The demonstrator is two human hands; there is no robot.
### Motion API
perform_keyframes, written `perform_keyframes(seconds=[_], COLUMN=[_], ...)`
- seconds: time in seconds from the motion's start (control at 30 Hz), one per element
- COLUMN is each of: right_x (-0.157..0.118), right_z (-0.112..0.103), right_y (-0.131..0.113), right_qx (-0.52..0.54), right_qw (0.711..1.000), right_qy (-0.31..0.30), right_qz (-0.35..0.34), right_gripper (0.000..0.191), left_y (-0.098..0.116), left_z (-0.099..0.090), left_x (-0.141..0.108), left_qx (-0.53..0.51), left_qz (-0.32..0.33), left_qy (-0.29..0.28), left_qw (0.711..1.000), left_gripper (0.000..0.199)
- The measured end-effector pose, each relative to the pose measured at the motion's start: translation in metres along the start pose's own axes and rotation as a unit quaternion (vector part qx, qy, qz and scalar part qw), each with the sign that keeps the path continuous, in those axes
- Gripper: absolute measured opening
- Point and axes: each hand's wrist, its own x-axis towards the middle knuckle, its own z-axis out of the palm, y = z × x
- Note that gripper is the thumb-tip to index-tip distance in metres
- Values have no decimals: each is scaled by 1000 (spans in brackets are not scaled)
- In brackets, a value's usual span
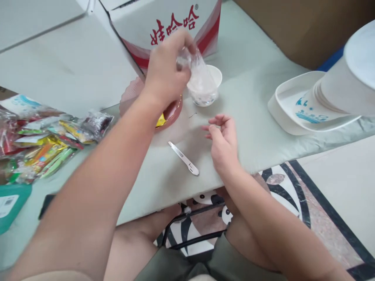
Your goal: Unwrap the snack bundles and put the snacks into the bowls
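Note:
My left hand (168, 66) is closed on a clear plastic bag (191, 64). The bag's lower part reaches the mouth of a white paper cup (206, 99), which stands on the table. To the right and nearer me, my right hand (221, 142) hovers with loosely curled fingers and nothing visible in them. A flat white knife (184, 158) lies between my arms. Under my left wrist stands a pink scalloped dish (130, 93), partly covered by my arm, with a yellow packet (160, 120) in it. One thin dark strand (192, 115) rests near the cup.
A white and red carton (172, 23) stands behind the cup. Several colourful packets (49, 144) are heaped at left, near a green item (14, 203). A white tray (281, 105) at right holds stacked paper cups (328, 93). The table's front edge runs above my knees.

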Motion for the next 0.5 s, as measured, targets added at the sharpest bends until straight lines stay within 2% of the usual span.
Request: perform_keyframes(seconds=[0.1,0.2,0.3,0.37,0.5], right_x=[2,1,1,1,0], right_z=[2,2,1,1,2], right_y=[-1,-4,-6,-7,-6], right_qx=[29,34,32,35,30], right_qw=[999,999,999,998,999], right_qy=[-13,-17,-22,-27,-38], right_qz=[22,31,36,35,14], right_gripper=[25,24,24,23,20], left_y=[-6,-14,-26,-35,-42], left_z=[16,32,47,54,60], left_x=[52,74,76,73,67], left_qx=[143,205,216,211,175], left_qz=[-35,-18,-14,-20,-11], left_qy=[-70,-141,-218,-249,-240], left_qw=[987,968,952,945,955], left_gripper=[43,36,24,28,50])
